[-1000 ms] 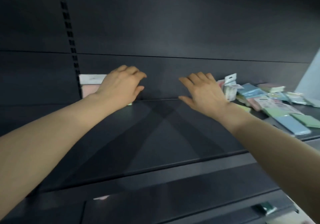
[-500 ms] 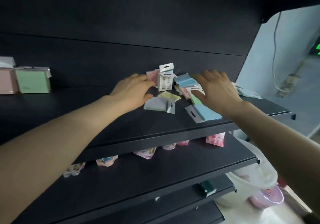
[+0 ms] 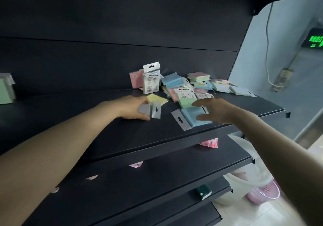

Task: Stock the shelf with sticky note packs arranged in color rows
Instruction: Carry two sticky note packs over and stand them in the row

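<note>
A loose heap of sticky note packs (image 3: pixel 185 85) in pink, blue, green and yellow lies on the right half of the dark shelf (image 3: pixel 87 113). My left hand (image 3: pixel 132 107) pinches a grey-white pack (image 3: pixel 148 110) lying flat, next to a yellow pack (image 3: pixel 158 99). My right hand (image 3: pixel 213 110) rests with spread fingers on a blue pack (image 3: pixel 190 116) near the shelf's front edge; whether it grips the pack is unclear. A green pack (image 3: pixel 5 90) stands upright at the far left.
A white upright pack (image 3: pixel 151 78) stands at the back of the heap. Pink packets (image 3: pixel 208 142) hang under the shelf. A lower shelf holds a dark green box (image 3: pixel 203 191). A white bucket and pink basket (image 3: pixel 264 192) sit on the floor at right.
Both hands drew back from the heap toward the front. My left hand closed on the grey-white pack. My right hand came down onto the blue pack.
</note>
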`<state>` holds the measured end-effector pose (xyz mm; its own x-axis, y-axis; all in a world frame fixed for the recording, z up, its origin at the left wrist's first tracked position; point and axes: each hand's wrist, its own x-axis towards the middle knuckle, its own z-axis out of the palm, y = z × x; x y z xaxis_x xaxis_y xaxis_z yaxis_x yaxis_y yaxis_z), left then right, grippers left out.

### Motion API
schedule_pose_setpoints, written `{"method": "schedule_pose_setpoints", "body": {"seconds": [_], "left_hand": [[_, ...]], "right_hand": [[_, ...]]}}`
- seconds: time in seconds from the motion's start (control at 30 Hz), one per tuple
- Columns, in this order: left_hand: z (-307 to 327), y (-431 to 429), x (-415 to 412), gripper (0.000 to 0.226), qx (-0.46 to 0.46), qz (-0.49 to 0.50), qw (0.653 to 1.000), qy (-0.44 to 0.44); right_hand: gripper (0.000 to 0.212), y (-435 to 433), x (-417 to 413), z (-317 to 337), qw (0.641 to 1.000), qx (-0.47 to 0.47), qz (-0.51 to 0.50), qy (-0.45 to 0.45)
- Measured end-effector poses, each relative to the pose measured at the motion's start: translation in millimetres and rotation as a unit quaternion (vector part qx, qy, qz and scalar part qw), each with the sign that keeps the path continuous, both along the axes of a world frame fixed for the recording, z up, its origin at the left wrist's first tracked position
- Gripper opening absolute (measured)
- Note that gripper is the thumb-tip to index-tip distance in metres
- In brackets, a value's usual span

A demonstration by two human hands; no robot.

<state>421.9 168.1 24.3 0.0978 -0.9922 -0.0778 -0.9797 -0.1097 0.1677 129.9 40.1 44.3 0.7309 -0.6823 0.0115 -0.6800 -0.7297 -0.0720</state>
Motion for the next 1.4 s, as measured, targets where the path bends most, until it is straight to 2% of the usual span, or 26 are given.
{"method": "schedule_pose_setpoints", "body": {"seconds": [0.07, 0.2, 0.4, 0.53, 0.6, 0.67, 0.73, 0.83, 0.93, 1.0, 1.13, 1.4], "left_hand": [[0, -5, 2, 0.072, -0.010, -0.002, 1.000, -0.002], [0, -10, 3, 0.072, -0.036, -0.008, 0.999, -0.013], [-5, -15, -2, 0.074, -0.058, 0.009, 0.997, -0.041], [-4, -13, -10, 0.047, -0.102, 0.047, 0.993, -0.037], [1, -11, -15, 0.031, -0.167, 0.072, 0.983, -0.019], [8, -6, -14, 0.023, -0.238, 0.121, 0.963, 0.033], [11, 2, -9, 0.023, -0.287, 0.186, 0.931, 0.128], [9, 20, -1, 0.016, -0.333, 0.251, 0.851, 0.320], [8, 42, 0, 0.017, -0.362, 0.282, 0.804, 0.378], [6, 58, -1, 0.021, -0.377, 0.294, 0.792, 0.380], [0, 94, -2, 0.025, -0.402, 0.339, 0.788, 0.320], [-3, 176, 14, 0.033, -0.438, 0.411, 0.762, 0.243]], "right_hand": [[0.059, -6, 4, -2, 0.998, 0.062, 0.005, 0.000], [0.067, -16, 14, -7, 0.994, 0.111, -0.005, -0.016], [0.073, -16, 36, -13, 0.998, 0.039, -0.004, -0.048], [0.078, -22, 51, -9, 0.998, 0.048, -0.023, -0.045], [0.064, -28, 56, -5, 0.997, 0.022, -0.017, -0.071], [0.044, -33, 61, -1, 0.992, 0.011, -0.016, -0.125], [0.034, -36, 67, 2, 0.979, 0.036, -0.018, -0.199], [0.030, -38, 75, 6, 0.952, 0.071, -0.022, -0.296], [0.030, -32, 87, 12, 0.936, 0.078, -0.006, -0.343], [0.034, -26, 98, 12, 0.922, 0.099, 0.029, -0.372], [0.040, -7, 125, 9, 0.906, 0.128, 0.090, -0.392], [0.019, 53, 197, 3, 0.863, 0.203, 0.147, -0.438]]}}
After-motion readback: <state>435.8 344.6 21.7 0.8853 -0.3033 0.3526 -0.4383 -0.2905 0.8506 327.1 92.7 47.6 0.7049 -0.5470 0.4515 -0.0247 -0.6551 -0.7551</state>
